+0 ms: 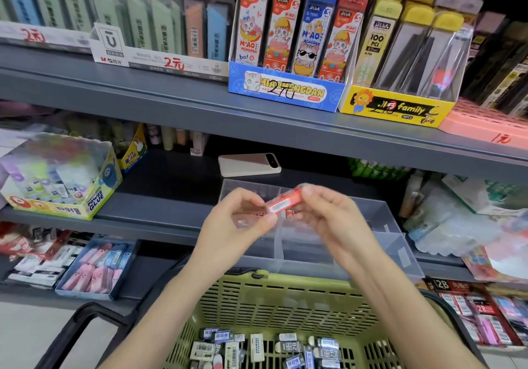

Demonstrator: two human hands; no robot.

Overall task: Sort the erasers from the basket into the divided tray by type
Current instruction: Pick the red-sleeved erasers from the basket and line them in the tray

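Observation:
A red-wrapped eraser (285,200) is held above the clear divided tray (383,217), which sits on the shelf in front of me. My left hand (237,225) pinches its lower left end and my right hand (334,217) pinches its upper right end. Another red eraser (291,213) lies in a back compartment of the tray. Below, the green basket (274,300) holds several wrapped erasers (257,347), mostly white, black and blue.
A phone (248,164) lies on the shelf behind the tray. A glue display box (60,180) stands at the left, a blue box of pink and blue erasers (100,268) lower left, and packaged goods (468,220) crowd the right. The basket's black handle (83,328) sticks out at left.

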